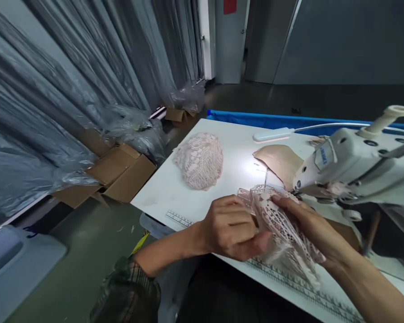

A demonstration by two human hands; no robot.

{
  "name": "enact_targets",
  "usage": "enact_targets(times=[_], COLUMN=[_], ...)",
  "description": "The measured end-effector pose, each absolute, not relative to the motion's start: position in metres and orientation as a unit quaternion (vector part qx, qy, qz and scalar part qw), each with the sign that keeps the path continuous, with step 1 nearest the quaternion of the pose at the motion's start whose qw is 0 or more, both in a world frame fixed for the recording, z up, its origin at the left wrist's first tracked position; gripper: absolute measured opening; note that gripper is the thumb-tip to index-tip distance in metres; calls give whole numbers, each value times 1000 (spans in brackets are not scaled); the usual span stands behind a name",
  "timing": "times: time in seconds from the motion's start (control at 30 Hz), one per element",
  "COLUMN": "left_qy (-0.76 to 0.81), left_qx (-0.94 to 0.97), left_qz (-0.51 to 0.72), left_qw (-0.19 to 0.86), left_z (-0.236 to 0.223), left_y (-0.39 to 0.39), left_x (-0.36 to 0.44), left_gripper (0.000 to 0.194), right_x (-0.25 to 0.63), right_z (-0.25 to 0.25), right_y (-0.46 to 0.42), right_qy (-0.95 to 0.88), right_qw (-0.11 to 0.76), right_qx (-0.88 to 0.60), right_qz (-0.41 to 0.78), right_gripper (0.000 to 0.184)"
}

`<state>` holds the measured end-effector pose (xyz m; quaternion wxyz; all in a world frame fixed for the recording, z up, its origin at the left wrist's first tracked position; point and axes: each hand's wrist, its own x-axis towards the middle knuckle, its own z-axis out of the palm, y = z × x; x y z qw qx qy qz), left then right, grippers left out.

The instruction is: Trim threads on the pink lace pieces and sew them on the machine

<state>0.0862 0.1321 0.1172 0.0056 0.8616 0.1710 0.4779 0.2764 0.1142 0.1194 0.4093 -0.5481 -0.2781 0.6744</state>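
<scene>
A pale pink piece of openwork lace (272, 213) is bunched between my two hands, above the front edge of the white table (155, 193). My left hand (234, 226) is closed at the lace's left side, fingers curled and thumb pointing right; its exact grip is partly hidden. On the other side my right hand (306, 222) grips the lace, thumb on top and the other fingers mostly hidden. Loose folds hang below the hands. Farther left on the table lies a rounded pile of similar lace (202, 161).
At right stands a white sewing machine (350, 161), with a smooth beige fabric piece (279, 161) beside its head. A white corded stick (272, 134) lies behind. A printed ruler (283, 278) runs along the front edge. Cardboard boxes (121, 172) sit on the floor at left.
</scene>
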Motion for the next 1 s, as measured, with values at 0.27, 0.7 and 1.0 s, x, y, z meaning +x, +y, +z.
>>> enact_targets(times=[0.27, 0.7, 1.0], left_qy=[453, 473, 307], left_qx=[771, 749, 834], left_qz=[441, 463, 414], left_qw=[-78, 13, 198], left_z=[111, 128, 163], left_y=[203, 250, 172], left_x=[-2, 1, 80], left_gripper=[20, 8, 15], right_x=[243, 237, 276], right_z=[105, 68, 108], right_y=[167, 121, 94], right_qy=[-559, -841, -702], right_qw=[337, 246, 359], right_qx=[-613, -478, -472], right_qz=[446, 62, 396], right_gripper=[49, 30, 75])
